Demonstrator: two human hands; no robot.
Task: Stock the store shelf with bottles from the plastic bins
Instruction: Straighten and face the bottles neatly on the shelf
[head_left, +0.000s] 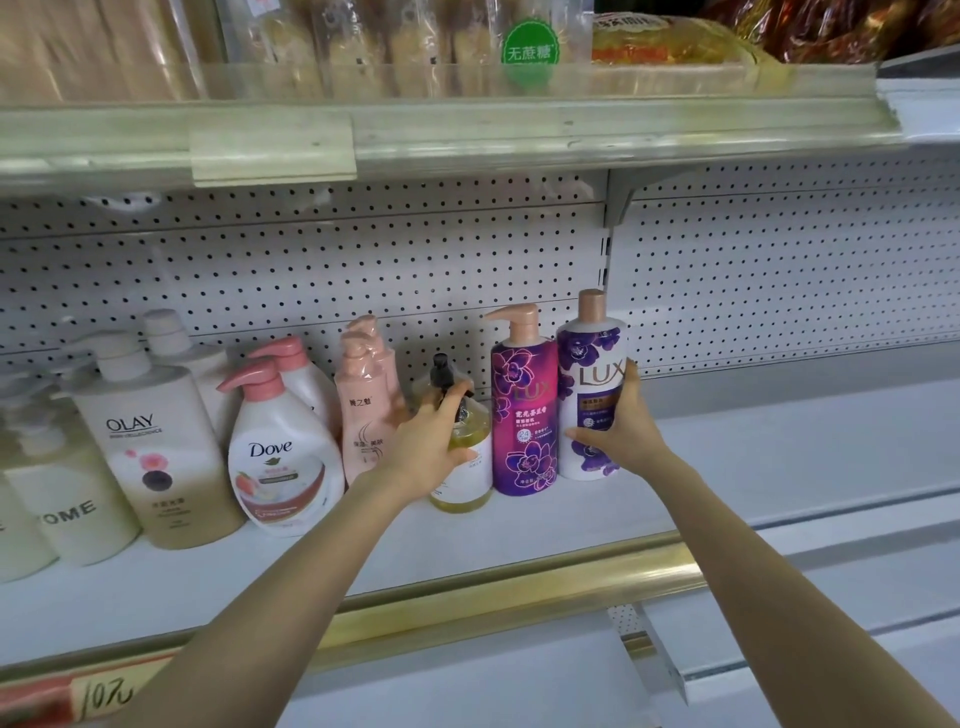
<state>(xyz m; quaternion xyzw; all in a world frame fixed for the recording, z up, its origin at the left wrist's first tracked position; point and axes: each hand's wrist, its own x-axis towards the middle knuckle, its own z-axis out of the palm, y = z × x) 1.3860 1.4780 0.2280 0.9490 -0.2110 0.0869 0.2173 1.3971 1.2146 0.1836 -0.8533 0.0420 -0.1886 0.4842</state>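
nearly upright white bottle (589, 364), cap up

Left hand (434, 441): arm extended toward 1 o'clock, fingers round yellow bottle (462, 493).
Right hand (618, 426): arm extended toward 11 o'clock, gripping white bottle (592, 364).

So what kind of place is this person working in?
Probably a shop: branded wash bottles such as the Dove bottle and white Lux bottle lined along a pegboard-backed shelf, with a handwritten price tag on its edge.
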